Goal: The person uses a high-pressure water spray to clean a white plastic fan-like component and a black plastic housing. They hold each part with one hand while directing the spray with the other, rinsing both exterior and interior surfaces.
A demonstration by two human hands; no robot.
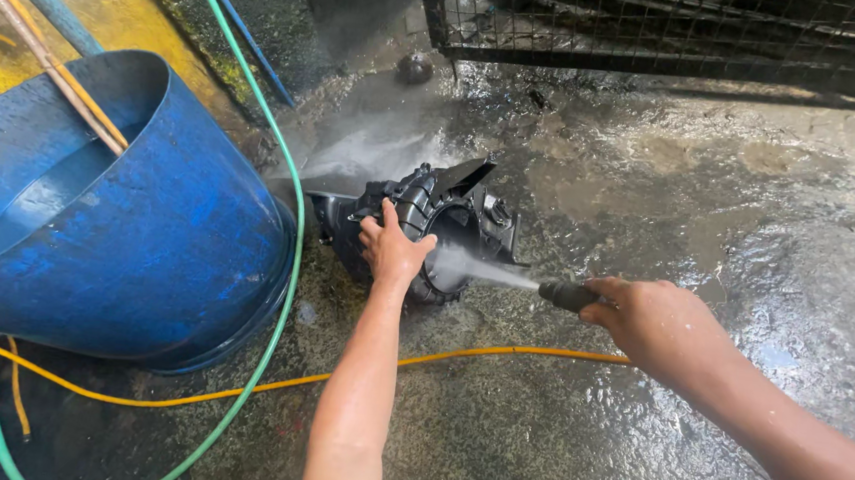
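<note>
Your left hand (392, 248) grips the rim of the black plastic housing (429, 225), which stands on the wet floor (652, 186) beside the blue drum (127, 239). Your right hand (657, 321) clenches the spray nozzle (566, 295), aimed left at the housing. Left hand is nearer.

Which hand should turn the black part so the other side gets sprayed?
Probably the left hand: it already grips the rim of the black part. The right hand is busy holding the spray nozzle, apart from the part.
</note>
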